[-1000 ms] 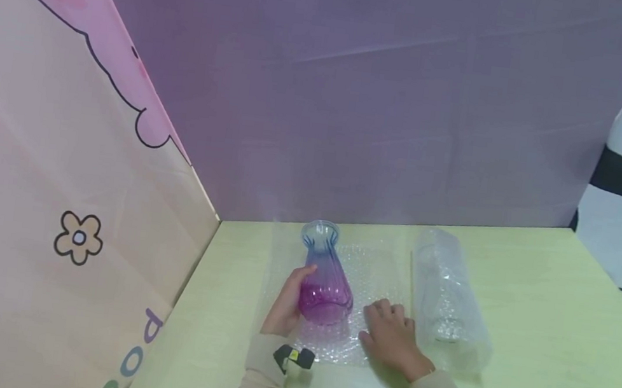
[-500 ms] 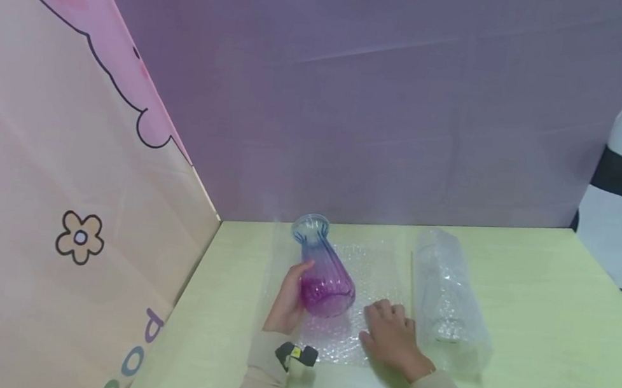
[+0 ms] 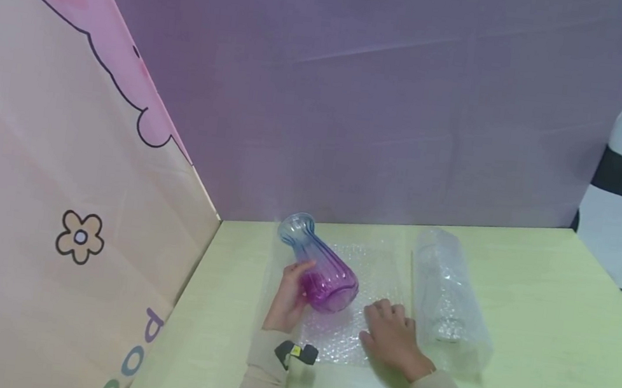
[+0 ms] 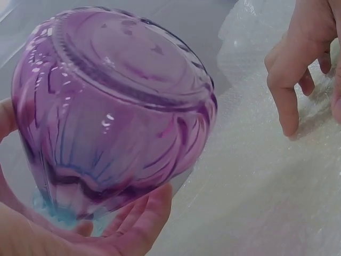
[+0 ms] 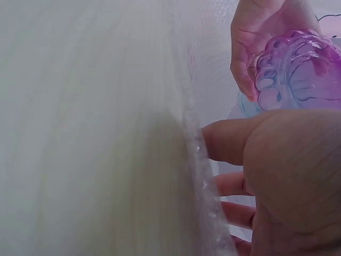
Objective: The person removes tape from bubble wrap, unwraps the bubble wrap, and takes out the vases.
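A ribbed glass vase [image 3: 326, 274], blue at the neck and purple at the base, is tilted with its mouth to the far left. My left hand [image 3: 288, 297] grips it around the body, above a flat sheet of bubble wrap [image 3: 380, 269]. In the left wrist view the vase's base [image 4: 130, 50] faces the camera, with fingers and thumb around the narrower part. My right hand [image 3: 391, 336] rests on the right part of the sheet, fingertips down and loosely bent. The right wrist view shows its thumb [image 5: 229, 140] at the sheet's edge.
A second roll of bubble wrap [image 3: 442, 279], with a clear glass-like thing inside, lies on the pale table [image 3: 551, 311] to the right of my right hand. A purple-grey backdrop [image 3: 366, 111] rises at the table's back edge, and a printed panel [image 3: 82, 181] stands at left.
The vase has tipped in my left hand: its mouth has swung to the left and its base has lifted slightly to the right. My right hand has stayed in place.
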Tool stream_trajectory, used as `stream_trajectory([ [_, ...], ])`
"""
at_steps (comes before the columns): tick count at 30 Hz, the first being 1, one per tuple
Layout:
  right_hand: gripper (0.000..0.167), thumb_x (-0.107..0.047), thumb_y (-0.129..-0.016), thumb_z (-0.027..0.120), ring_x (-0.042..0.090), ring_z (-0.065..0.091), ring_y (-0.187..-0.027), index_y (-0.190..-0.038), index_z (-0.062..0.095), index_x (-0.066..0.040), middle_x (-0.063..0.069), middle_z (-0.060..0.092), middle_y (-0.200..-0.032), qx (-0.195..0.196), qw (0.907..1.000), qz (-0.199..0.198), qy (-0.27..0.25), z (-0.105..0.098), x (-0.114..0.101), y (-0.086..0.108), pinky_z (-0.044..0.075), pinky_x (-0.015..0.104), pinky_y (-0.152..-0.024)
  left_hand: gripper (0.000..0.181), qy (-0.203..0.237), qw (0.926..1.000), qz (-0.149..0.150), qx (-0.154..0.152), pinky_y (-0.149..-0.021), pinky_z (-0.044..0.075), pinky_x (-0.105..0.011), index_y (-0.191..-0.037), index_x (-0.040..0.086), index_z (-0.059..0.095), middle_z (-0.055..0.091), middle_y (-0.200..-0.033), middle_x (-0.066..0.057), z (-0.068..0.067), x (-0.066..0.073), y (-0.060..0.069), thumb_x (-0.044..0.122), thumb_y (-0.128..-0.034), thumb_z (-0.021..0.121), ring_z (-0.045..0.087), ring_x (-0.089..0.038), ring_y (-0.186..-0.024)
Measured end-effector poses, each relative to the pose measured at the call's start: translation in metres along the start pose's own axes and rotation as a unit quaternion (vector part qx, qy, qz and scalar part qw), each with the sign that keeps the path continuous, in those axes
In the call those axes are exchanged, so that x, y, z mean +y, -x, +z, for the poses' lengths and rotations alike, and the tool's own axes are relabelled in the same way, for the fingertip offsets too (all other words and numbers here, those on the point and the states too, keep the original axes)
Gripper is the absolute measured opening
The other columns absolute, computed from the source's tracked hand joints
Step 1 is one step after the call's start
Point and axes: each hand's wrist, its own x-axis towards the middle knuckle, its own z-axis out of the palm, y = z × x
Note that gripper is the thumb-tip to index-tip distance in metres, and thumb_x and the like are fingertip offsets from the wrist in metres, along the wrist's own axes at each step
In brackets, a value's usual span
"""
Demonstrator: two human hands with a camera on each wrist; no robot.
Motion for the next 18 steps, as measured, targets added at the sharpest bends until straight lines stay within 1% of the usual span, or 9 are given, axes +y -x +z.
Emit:
stream_trajectory([
  [1,0.030,-0.031,-0.094,0.067,0.040,0.047,-0.117,-0.118,0.060,-0.015,0.014,0.054,-0.134,0.000,1.0000,0.000,-0.002,-0.0002,-0.0002,0.0001,0.048,0.059,-0.088,0.074,0.001,1.0000,0.001,0.002,-0.120,0.038,-0.051,-0.146,0.008,0.014,0.030,-0.149,-0.022,0.0000,0.0002,0.0004,0.033,-0.0966,0.063,0.043,-0.031,-0.131],
  [4,0.030,-0.031,-0.094,0.067,0.040,0.047,-0.117,-0.118,0.060,-0.015,0.014,0.055,-0.134,0.000,1.0000,-0.001,-0.003,-0.0012,-0.0010,0.0008,0.048,0.058,-0.088,0.076,0.000,1.0000,0.006,-0.003,-0.120,0.038,-0.052,-0.150,0.006,0.014,0.030,-0.152,-0.023,-0.0003,0.0008,0.0015,0.030,-0.0972,0.062,0.043,-0.033,-0.134],
  [8,0.032,-0.031,-0.093,0.068,0.039,0.046,-0.116,-0.119,0.060,-0.015,0.013,0.055,-0.133,0.004,1.0000,-0.003,0.001,-0.0014,-0.0006,0.0016,0.048,0.056,-0.086,0.076,-0.018,0.9997,0.011,-0.011,-0.120,0.037,-0.054,-0.154,0.004,0.018,0.033,-0.154,-0.025,0.0004,0.0015,0.0021,0.029,-0.0974,0.061,0.043,-0.036,-0.139],
  [12,0.034,-0.030,-0.093,0.068,0.040,0.046,-0.117,-0.121,0.060,-0.014,0.014,0.055,-0.134,0.005,1.0000,-0.004,-0.001,-0.0015,-0.0004,0.0021,0.048,0.057,-0.086,0.074,-0.026,0.9995,0.012,-0.017,-0.119,0.040,-0.052,-0.155,0.003,0.022,0.038,-0.154,-0.024,0.0019,0.0033,0.0031,0.027,-0.0973,0.061,0.047,-0.033,-0.136],
  [18,0.033,-0.030,-0.094,0.068,0.040,0.046,-0.118,-0.121,0.060,-0.014,0.014,0.055,-0.134,0.003,1.0000,-0.005,-0.006,-0.0009,-0.0006,0.0019,0.047,0.058,-0.087,0.073,-0.017,0.9997,0.015,-0.012,-0.117,0.043,-0.049,-0.154,0.004,0.024,0.043,-0.150,-0.021,0.0032,0.0059,0.0056,0.024,-0.0954,0.063,0.053,-0.028,-0.130],
])
